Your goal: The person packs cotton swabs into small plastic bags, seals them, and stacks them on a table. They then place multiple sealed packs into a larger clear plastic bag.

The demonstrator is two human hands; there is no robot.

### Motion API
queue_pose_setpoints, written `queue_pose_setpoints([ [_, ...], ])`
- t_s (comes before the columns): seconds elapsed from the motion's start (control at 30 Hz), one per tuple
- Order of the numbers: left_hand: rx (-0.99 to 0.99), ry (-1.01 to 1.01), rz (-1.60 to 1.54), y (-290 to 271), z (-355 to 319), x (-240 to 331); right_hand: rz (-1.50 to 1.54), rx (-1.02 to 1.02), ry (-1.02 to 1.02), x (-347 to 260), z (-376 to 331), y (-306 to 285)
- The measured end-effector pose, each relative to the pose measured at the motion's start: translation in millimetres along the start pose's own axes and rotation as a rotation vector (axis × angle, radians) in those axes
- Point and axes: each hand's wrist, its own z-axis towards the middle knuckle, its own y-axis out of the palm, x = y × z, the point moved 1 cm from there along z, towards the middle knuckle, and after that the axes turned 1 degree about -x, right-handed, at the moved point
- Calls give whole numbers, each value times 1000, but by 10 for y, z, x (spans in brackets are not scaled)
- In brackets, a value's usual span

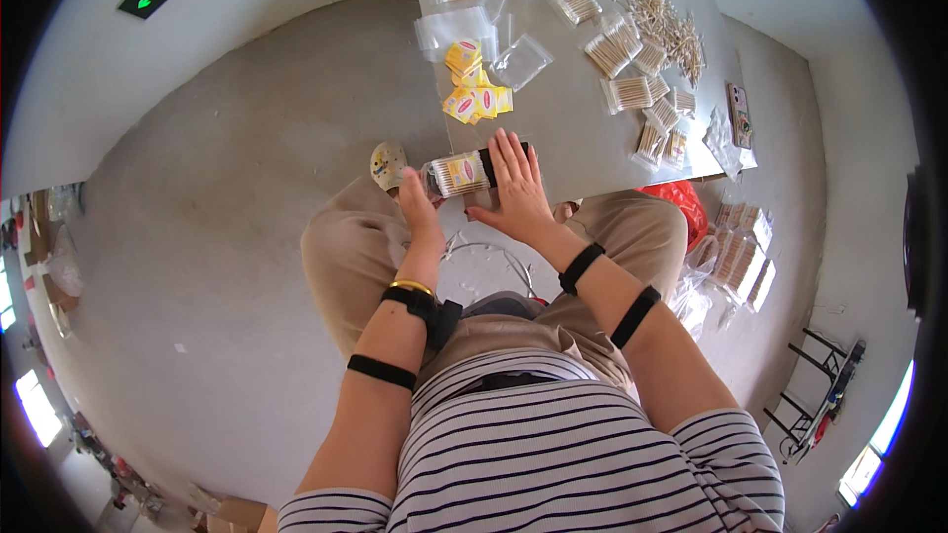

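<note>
1. The packet of cotton swabs (460,174), a clear glossy bag of pale wooden sticks with a dark strip at its right end, lay at the near edge of the grey surface (573,143).
2. The left hand (417,199) gripped its left end; the right hand (515,188) lay flat, fingers spread, on its right end.
3. Yellow paper labels (472,84) and more bundled swab packets (628,93) lay farther off.

Cotton swab packet (459,175): clear film, tan sticks, white tips. Label cards (476,89): yellow with red and white. Table (573,138): grey. Shirt (553,454): white, dark stripes. Trousers (341,257): khaki. Arm bands (381,371): black. Bangle (411,286): gold. Bag (681,199): red.
</note>
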Motion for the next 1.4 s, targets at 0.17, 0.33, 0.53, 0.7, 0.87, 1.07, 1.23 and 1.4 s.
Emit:
queue_pose_setpoints([
  [0.17, 37, -113, -231, 197, -331, -47, 297, 89, 182, -8, -85, 36],
  [0.33, 76, -42, -345, 457, -270, -115, 459, 126, 283, 185, 7, 432],
  [0.53, 64, -73, -417, 505, -302, -60, 638, 49, 420, 46, 85, 554],
  [0.7, 36, -59, -458, 462, -230, -153, 763, 18, 500, -88, 125, 479],
  [0.87, 49, -64, -507, 441, -211, -223, 974, 29, 567, -345, 183, 414],
  [1.07, -35, -45, -581, 393, -130, -354, 1087, -6, 575, -413, 197, 484],
  [1.23, -32, -49, -471, 355, -157, -284, 1145, -146, 584, -397, 225, 263],
  [1.4, -26, -27, -403, 314, -215, -192, 1194, -194, 626, -477, 253, 156],
])
